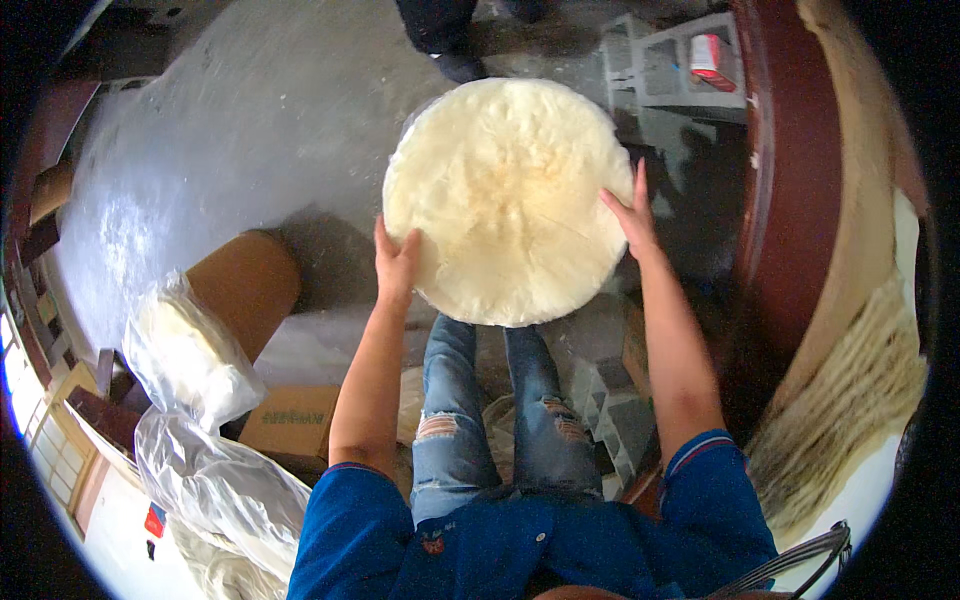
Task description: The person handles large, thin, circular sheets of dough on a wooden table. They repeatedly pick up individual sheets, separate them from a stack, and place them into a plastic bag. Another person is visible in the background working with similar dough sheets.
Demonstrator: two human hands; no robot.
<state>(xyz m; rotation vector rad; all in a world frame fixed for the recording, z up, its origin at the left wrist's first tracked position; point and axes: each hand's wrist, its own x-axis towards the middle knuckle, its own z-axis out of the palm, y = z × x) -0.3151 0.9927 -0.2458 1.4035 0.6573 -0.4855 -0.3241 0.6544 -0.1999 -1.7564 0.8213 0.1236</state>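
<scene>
A large round, flat, cream-coloured sheet or pad (pixel 510 202), its exact material unclear, is held up in front of me above my knees. Its surface is wrinkled, with a yellower middle, and clear plastic seems to show along parts of its rim. My left hand (pixel 397 262) grips the lower left edge, thumb on top. On the right edge is my right hand (pixel 634 214), thumb over the upper face and the other fingers at the rim or behind it. The undersides of both grips are hidden.
A brown cylinder (pixel 247 281) and a clear plastic bag with pale contents (pixel 187 352) stand left, near a cardboard box (pixel 289 420). Concrete blocks (pixel 660 64) bear a red-and-white packet (pixel 711 61). A person's shoe (pixel 459 66) is beyond the disc. Pale fibre strands (pixel 840 412) lie right.
</scene>
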